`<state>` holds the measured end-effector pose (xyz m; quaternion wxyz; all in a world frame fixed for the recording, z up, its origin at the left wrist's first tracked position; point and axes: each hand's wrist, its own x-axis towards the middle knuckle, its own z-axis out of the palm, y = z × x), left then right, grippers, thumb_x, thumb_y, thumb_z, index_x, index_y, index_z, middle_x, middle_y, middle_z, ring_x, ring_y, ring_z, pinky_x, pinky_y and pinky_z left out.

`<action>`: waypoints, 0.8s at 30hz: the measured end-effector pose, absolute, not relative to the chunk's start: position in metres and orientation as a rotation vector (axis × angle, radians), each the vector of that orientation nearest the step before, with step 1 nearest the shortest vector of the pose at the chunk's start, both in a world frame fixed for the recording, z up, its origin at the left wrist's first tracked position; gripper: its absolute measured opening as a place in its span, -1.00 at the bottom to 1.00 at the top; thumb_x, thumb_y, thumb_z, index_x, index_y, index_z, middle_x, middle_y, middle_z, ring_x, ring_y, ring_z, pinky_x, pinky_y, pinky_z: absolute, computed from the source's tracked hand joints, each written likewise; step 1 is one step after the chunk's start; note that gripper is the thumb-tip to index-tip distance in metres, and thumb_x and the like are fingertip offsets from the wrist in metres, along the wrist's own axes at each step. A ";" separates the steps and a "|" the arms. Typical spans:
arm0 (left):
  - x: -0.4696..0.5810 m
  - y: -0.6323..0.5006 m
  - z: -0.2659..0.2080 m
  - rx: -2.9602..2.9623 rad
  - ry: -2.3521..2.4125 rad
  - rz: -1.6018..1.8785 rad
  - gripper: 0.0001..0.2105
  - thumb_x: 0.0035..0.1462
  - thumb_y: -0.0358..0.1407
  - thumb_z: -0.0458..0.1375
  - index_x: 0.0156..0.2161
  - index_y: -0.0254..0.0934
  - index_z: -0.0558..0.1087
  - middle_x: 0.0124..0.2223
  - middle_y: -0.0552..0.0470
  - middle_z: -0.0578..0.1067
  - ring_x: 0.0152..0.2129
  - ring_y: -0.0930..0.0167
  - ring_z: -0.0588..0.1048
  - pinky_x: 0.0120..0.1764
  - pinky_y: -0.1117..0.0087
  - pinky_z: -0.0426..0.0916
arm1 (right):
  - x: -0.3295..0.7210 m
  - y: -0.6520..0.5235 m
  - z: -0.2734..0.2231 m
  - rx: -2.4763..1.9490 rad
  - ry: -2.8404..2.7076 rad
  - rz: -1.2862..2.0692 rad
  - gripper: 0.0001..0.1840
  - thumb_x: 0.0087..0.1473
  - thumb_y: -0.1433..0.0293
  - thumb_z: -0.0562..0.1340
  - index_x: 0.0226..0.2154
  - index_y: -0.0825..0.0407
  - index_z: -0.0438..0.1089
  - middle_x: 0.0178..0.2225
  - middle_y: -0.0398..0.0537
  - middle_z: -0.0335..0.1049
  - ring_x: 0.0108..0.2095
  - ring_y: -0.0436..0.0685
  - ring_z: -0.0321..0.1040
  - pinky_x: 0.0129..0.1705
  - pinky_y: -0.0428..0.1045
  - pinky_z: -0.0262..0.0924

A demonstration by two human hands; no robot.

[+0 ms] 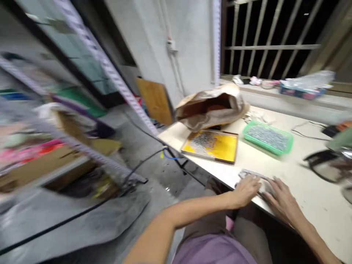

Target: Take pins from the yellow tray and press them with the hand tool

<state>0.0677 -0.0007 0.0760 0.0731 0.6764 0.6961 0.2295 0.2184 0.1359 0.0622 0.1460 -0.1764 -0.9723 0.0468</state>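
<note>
At the near edge of the white table, a flat, pale grey, frame-like piece [254, 173] lies under my hands; its kind is blurred. My left hand [246, 190] rests over its left end, fingers bent down and closed on it. On the other end sits my right hand [283, 200], its fingers stretched out and touching the piece. Farther back stands a shallow yellow-bottomed tray [224, 148] with small silvery metal pieces in its left half. A green plastic tray [288, 145] full of similar small metal pieces is to the right of it.
An open brown paper sack [211, 106] slumps at the table's back left corner. Dark-rimmed glasses or a similar object [321, 170] lie at the right. Barred window and a cluttered sill [275, 88] are behind. Cables [143, 161] and a box [35, 168] occupy the floor side.
</note>
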 end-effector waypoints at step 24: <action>0.017 0.020 0.111 1.021 2.213 0.251 -0.89 -0.15 -0.29 0.25 -0.54 -0.31 0.51 -0.50 0.05 0.50 -0.47 0.43 0.46 -0.46 0.50 0.23 | 0.197 0.120 0.055 -0.536 -2.704 0.122 -0.80 0.23 0.46 0.03 -0.33 0.03 0.35 -0.36 -0.01 0.27 -0.32 0.14 0.13 -0.31 0.00 0.03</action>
